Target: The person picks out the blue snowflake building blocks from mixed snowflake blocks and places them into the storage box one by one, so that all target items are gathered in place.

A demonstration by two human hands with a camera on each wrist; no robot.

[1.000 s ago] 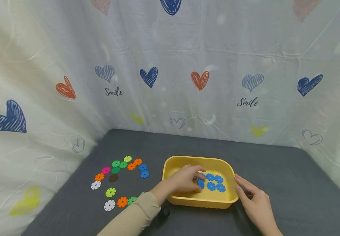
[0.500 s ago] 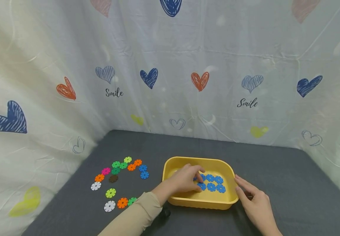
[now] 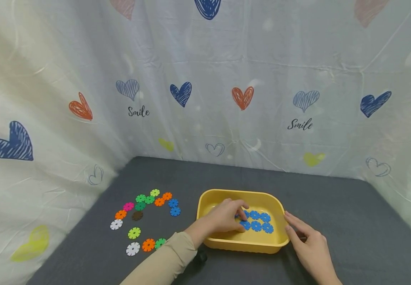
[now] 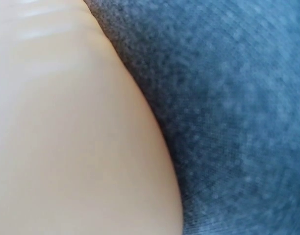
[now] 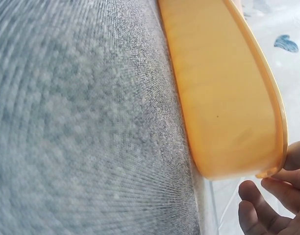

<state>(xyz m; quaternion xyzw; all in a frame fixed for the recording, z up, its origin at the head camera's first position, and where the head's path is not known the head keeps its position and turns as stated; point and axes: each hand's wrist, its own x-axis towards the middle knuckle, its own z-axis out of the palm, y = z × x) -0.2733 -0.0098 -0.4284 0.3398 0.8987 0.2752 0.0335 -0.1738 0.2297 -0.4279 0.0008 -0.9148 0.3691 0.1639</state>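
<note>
In the head view a yellow plastic basin [image 3: 227,244] stands on the dark cloth. Inside it, blue snowflake discs [image 3: 256,226] lie flat in two rows. My left hand [image 3: 225,215] reaches in from the left with bent fingers. Its thumb and a finger pinch a blue snowflake disc [image 3: 246,225] at the near row's left end; the hand partly covers the discs there. My right hand [image 3: 309,239] holds the basin's right rim between thumb and fingers. The right wrist view shows its fingertips [image 5: 275,188] at the basin's corner. The left wrist view gives only blurred skin and cloth.
Left of the basin, several snowflake discs [image 3: 140,206] in green, orange, pink, white, brown and blue lie on the dark cloth [image 3: 319,206]. A small black object [image 3: 201,257] sits below the left forearm. A white curtain [image 3: 205,126] with printed hearts hangs behind.
The blue disc at my left fingertips has shifted slightly right and nearer, coming into line with the near row. The right hand and the basin have stayed put.
</note>
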